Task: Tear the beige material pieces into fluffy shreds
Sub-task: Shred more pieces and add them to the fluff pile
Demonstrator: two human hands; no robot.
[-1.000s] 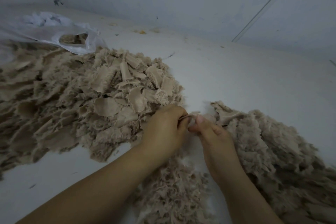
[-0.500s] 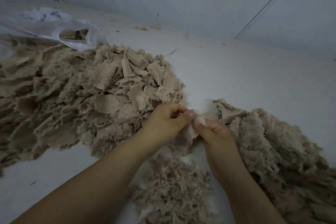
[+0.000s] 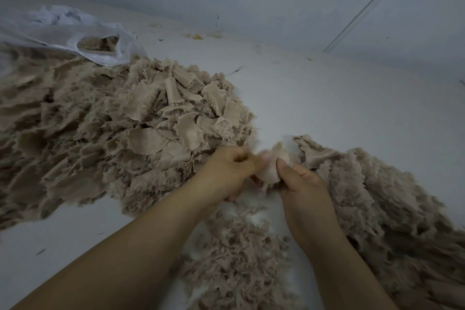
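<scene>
My left hand (image 3: 227, 168) and right hand (image 3: 303, 184) each pinch one edge of a beige piece (image 3: 273, 165), held between the untorn pile (image 3: 120, 128) at left and the fluffy shreds (image 3: 387, 199) at right. To tear it well I should grip close to the rip and pull apart sideways. Compared with half a second ago, the piece is stretched wider and higher between my thumbs

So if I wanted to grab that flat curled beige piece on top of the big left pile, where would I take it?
Probably pinch the flat curled piece at its raised upper edge, coming from above. It lies loose on top of the left pile with that edge lifted, so fingers can close on both faces.
</scene>
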